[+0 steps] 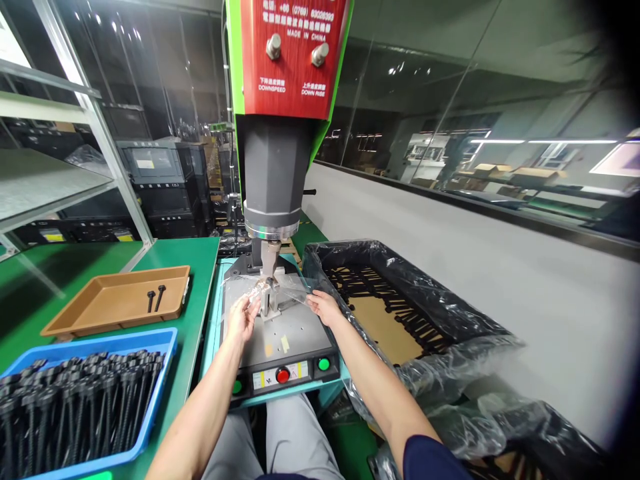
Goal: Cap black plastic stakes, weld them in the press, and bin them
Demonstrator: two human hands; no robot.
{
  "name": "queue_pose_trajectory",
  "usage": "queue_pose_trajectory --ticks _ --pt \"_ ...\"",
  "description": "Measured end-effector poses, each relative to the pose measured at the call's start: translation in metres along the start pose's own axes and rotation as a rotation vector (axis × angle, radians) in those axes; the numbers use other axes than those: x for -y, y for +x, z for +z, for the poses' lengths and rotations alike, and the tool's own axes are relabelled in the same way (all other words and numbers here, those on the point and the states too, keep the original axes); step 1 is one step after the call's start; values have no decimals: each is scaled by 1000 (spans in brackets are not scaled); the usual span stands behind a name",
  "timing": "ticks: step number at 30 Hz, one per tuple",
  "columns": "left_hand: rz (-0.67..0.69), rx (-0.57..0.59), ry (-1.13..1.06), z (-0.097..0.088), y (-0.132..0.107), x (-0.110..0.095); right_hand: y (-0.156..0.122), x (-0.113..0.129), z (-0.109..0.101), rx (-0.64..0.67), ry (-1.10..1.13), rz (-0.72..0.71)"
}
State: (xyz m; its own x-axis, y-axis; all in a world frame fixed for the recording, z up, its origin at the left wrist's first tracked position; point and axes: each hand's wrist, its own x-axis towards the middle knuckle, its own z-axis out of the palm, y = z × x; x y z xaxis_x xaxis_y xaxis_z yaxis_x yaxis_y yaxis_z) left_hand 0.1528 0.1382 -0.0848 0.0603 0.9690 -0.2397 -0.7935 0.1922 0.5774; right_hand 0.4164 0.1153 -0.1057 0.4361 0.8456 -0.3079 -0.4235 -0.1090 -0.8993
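A thin sheet of transparent plastic film (pixel 299 291) stretches between my two hands, across the small metal fixture (pixel 271 308) of a press machine. At the left end, my left hand (pixel 244 319) has its fingers closed on the film, beside the fixture. My right hand (pixel 324 307) pinches the other end, to the right of the fixture. Directly above the fixture stands the machine's metal horn (pixel 271 259), pointing down. The film partly covers the top of the fixture, and I cannot tell whether a part sits in it.
A red button (pixel 283 375) and a green button (pixel 324 364) sit on the machine's front. To the left are a blue bin (pixel 173 353) of black strap-like parts and a brown tray (pixel 100 303) with two such parts. On the right stands a plastic-lined box (pixel 450 313) holding more.
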Motion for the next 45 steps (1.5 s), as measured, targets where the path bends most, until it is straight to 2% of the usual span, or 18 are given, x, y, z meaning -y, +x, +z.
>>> queue_pose_trajectory --ticks 9,15,20,24,27,33,38,42,45 --pt "-118 -15 -2 -4 -6 1 -7 -1 -2 25 38 62" --pt "-160 -93 -16 1 6 -4 -14 -1 6 85 90 102" --pt "-49 -150 -4 7 13 -13 -14 17 9 52 115 -17" --pt "93 -101 8 9 7 -20 -20 33 11 102 117 -175" --pt "139 -60 13 13 8 -25 -26 39 19 171 98 -281" --pt "154 -46 4 20 21 -44 -26 45 32 145 190 -307" --pt "169 -27 -1 -3 12 -49 -33 31 20 181 94 -260" --pt "176 -97 -14 -26 3 -43 -41 13 15 216 7 -264" --pt "179 -134 -29 -34 1 -41 -44 5 16 224 -18 -264"
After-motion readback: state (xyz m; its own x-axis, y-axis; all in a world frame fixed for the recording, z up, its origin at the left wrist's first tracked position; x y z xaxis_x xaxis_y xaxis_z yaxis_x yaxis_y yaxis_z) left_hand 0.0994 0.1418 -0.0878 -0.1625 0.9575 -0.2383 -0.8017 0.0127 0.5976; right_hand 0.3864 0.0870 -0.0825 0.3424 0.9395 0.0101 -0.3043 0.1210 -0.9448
